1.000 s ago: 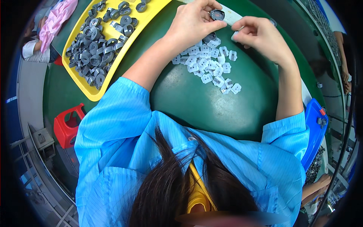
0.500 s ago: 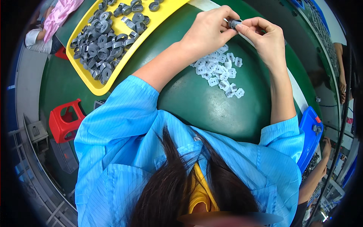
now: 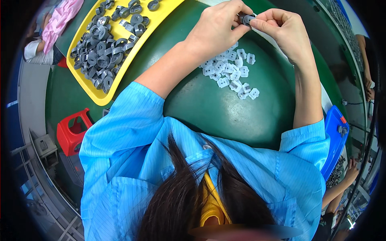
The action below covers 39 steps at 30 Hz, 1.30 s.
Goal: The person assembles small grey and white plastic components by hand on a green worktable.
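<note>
Here, at one o'clock, a small grey part [image 3: 247,19] is pinched by the fingers of the left hand [image 3: 217,29] and right hand [image 3: 290,33]. At ten, grey rings [image 3: 100,52] are held in a yellow tray [image 3: 134,51].

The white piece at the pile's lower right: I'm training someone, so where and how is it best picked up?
Probably pinch the white piece by its opposite outer edges, coming from the lower right: that side faces green tabletop, while neighbouring pieces lie close on its left.
</note>
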Each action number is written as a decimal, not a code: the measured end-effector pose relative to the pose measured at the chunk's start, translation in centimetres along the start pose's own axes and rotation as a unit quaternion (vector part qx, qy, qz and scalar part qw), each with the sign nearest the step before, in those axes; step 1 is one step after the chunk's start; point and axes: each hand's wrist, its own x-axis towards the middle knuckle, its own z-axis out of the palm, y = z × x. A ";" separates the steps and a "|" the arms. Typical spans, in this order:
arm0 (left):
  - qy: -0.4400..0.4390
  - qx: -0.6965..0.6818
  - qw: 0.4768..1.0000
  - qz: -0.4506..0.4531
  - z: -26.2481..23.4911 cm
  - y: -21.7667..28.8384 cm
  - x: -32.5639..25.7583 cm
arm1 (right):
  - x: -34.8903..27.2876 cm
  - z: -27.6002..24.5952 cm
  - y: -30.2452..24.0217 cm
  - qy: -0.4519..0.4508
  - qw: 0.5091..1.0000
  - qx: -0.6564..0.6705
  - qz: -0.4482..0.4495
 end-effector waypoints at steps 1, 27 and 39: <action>0.004 -0.025 1.000 -0.018 0.1 -0.2 0.0 | 0.0 0.0 0.0 0.001 1.000 -0.001 0.000; -0.048 0.106 0.983 0.142 -1.7 -1.7 0.7 | 0.2 0.3 1.4 -0.107 0.960 0.252 0.052; -0.094 -0.033 0.995 -0.010 -2.6 -0.4 0.6 | 1.1 0.8 3.4 -0.108 0.862 0.491 0.059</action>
